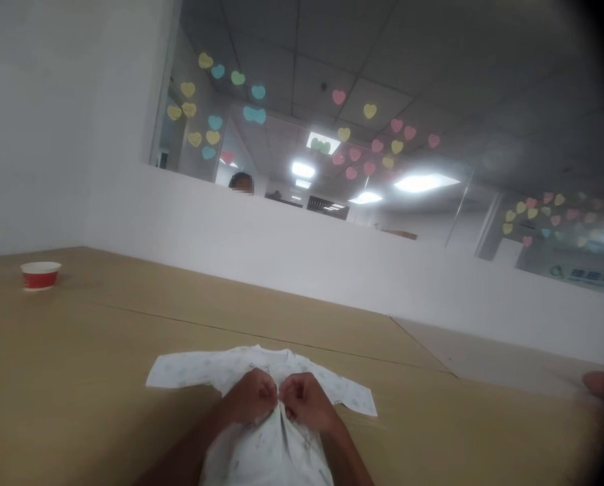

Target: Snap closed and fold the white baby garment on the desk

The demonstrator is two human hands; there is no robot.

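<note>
A small white baby garment [266, 445] with a faint print lies on the table, its two sleeves spread left and right and its collar away from me. Over its middle, my left hand [256, 395] is closed with the fingers pinching the cloth at the front opening. Close beside it, my right hand [304, 401] pinches the other edge of the same opening. The fingertips of both hands nearly meet, and the fabric is drawn up into folds below them. Whether a button or snap is between the fingers is hidden.
The wooden table [104, 351] has seams running across it. A red and white paper bowl [40, 277] stands at the far left. Behind rises a white wall [281, 250] with a window bearing heart-shaped notes. A blurred brownish round thing [602, 385] is at the right edge.
</note>
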